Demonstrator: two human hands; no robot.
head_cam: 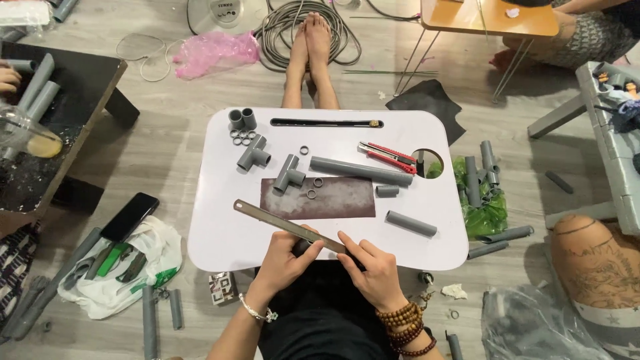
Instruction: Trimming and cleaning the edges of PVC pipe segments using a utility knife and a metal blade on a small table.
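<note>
1. Left hand [283, 260] closed around short dark grey pipe piece [301, 247] at near edge of white lap worktop [220, 227].
2. Right hand [373, 267] pinching long flat metal file [280, 223] by its near end (blade angled up-left).
3. Probably light, stiff, slippery; grip mid-body.

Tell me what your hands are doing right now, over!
Left hand grips a small dark piece under the ruler. Right hand holds the ruler's near end. Pipes and rings lie apart on the table.
</note>
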